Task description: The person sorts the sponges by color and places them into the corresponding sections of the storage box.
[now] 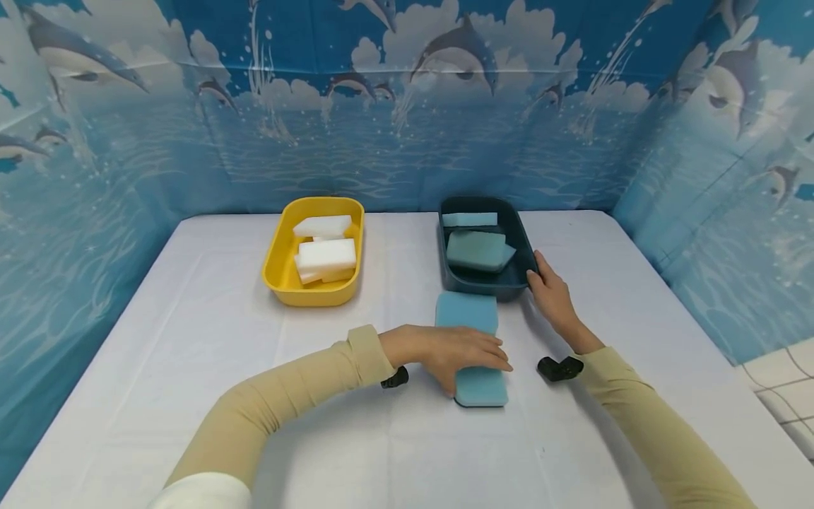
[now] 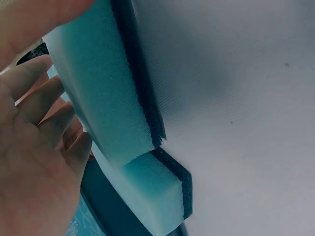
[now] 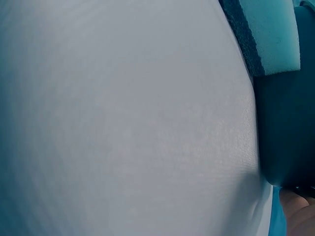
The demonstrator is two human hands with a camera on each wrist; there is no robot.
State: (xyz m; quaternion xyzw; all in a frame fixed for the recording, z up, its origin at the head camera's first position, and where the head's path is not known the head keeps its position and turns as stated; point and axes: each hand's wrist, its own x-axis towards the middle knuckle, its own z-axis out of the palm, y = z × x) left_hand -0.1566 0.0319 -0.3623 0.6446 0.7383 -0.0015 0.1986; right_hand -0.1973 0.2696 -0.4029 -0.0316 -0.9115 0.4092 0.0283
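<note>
Two light blue scouring sponges with dark undersides lie nearly end to end in the head view, the farther sponge (image 1: 466,308) against the dark teal tub (image 1: 486,288). My left hand (image 1: 459,351) reaches over the nearer sponge (image 1: 481,389) from above. It holds it across its width, thumb on the left side, fingers over the right edge. The left wrist view shows the thumb and bent fingers (image 2: 42,96) about that sponge (image 2: 98,83); some fingertips are hidden. Straight fingers of my right hand (image 1: 558,304) touch the tub's right front corner.
Inside the teal tub are several blue-green sponges (image 1: 477,249). A yellow tub (image 1: 311,298) with several white sponges (image 1: 327,254) stands at the back left. Dolphin-print cloth (image 1: 407,155) hangs behind the white table (image 1: 356,452).
</note>
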